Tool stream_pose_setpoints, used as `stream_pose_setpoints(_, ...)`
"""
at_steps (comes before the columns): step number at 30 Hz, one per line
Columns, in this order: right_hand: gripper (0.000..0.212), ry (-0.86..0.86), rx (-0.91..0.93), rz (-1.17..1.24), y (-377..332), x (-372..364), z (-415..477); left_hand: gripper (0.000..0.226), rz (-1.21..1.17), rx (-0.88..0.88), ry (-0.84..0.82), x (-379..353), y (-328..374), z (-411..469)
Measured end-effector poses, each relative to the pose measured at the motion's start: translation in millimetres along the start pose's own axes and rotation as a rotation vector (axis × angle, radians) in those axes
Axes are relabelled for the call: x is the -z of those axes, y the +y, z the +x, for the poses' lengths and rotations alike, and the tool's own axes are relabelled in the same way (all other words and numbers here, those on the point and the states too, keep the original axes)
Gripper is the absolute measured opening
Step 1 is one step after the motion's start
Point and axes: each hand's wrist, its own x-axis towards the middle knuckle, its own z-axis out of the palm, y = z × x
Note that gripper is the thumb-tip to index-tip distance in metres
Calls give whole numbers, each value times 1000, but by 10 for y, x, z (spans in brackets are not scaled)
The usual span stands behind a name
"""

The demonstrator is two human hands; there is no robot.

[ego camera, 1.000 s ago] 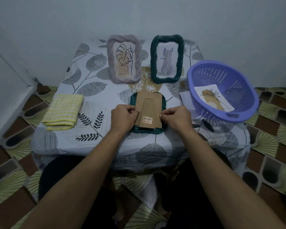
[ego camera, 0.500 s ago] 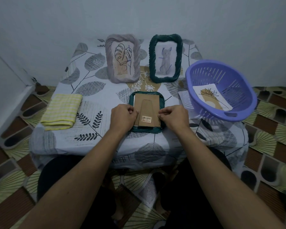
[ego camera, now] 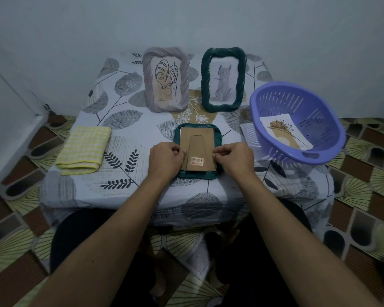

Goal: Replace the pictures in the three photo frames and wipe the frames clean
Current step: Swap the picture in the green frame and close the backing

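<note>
Backing (ego camera: 197, 147) dropped flat; left hand (ego camera: 164, 160), right hand (ego camera: 235, 159) pinching

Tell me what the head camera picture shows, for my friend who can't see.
The left hand and right hand pinch the cardboard back of a face-down green frame on a table. Behind stand a grey frame and a second green frame; a yellow cloth lies left, a purple basket right.

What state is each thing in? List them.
Grey frame: upright, leaf drawing inside.
Upright green frame: cat drawing inside.
Face-down green frame: cardboard back lying in it.
Yellow cloth: folded, untouched.
Purple basket: holds flower picture.
Left hand: pinches back's left edge.
Right hand: pinches its right edge.
</note>
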Motion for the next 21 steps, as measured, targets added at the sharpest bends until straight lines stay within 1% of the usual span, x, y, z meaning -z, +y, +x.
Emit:
stream_pose_setpoints(7,17,-6,-18,4,-9,-12,0,25,-27,39,-31,27,-2,-9)
stream_pose_setpoints(9,22,-14,-17,15,-41,-3,11,34,-32,68,-48,34,3,23)
stream_pose_setpoints(12,32,-40,-10,21,-105,11,46,55,-72,136,-79,29,20,109)
stream_pose_setpoints(13,34,-47,-13,21,-122,13,63,58,-66,155,-79,18,13,153)
stream_pose_setpoints(17,39,-73,-35,19,-153,6,136,41,7,195,-117,-19,23,311)
stream_pose_setpoints(21,40,-102,-36,46,-142,-23,182,35,-3,206,-139,-84,43,407)
